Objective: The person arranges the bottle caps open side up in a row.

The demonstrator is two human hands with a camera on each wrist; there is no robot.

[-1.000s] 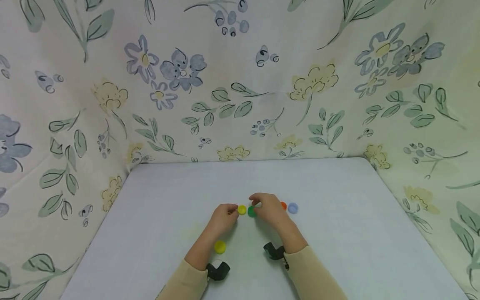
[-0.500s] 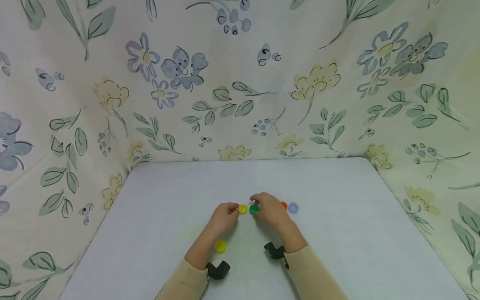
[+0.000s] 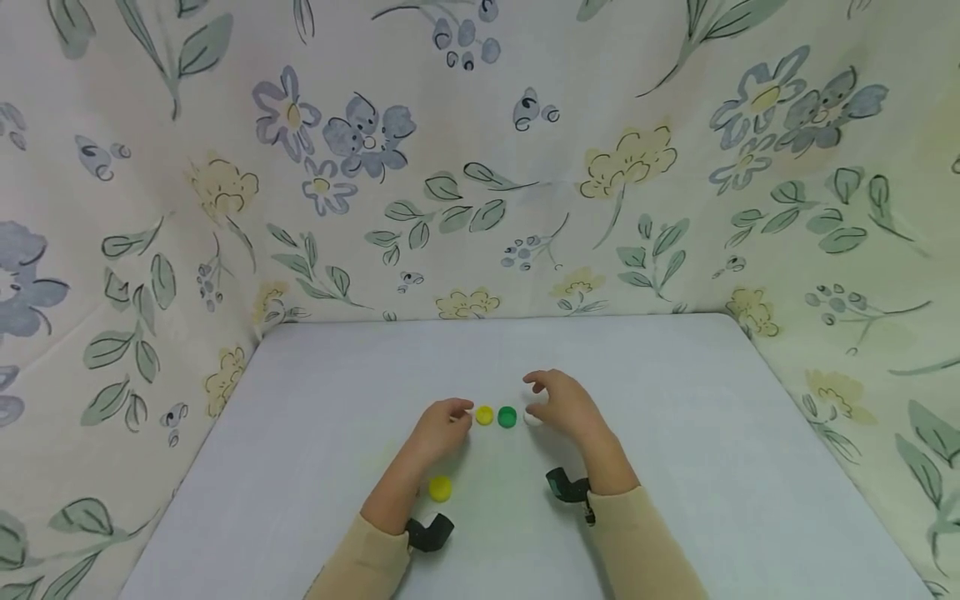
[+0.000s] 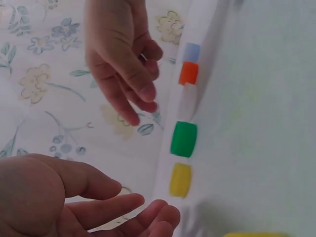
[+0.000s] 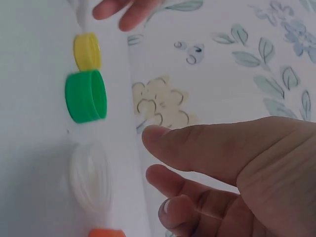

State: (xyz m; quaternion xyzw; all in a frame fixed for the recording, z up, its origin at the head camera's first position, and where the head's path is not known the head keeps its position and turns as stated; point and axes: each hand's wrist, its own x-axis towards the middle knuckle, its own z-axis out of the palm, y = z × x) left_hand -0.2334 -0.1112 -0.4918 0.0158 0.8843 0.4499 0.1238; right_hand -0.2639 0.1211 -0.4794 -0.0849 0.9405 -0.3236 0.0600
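Note:
Small plastic bottle caps stand in a row on the white table: a yellow cap, a green cap, a translucent white cap, an orange cap and a light blue cap. My left hand hovers just left of the yellow cap, fingers loosely bent, holding nothing. My right hand is raised by the white cap, thumb and fingers apart, with nothing between them. In the head view it hides the orange and blue caps and part of the white one.
A second yellow cap lies nearer me, beside my left forearm. The white tabletop ends at a back edge against a floral cloth. Each wrist wears a black camera mount.
The green cap shifted slightly right, away from the yellow one. My right hand then let go of it and moved right, uncovering the white cap. My left hand drew back slightly from the yellow cap.

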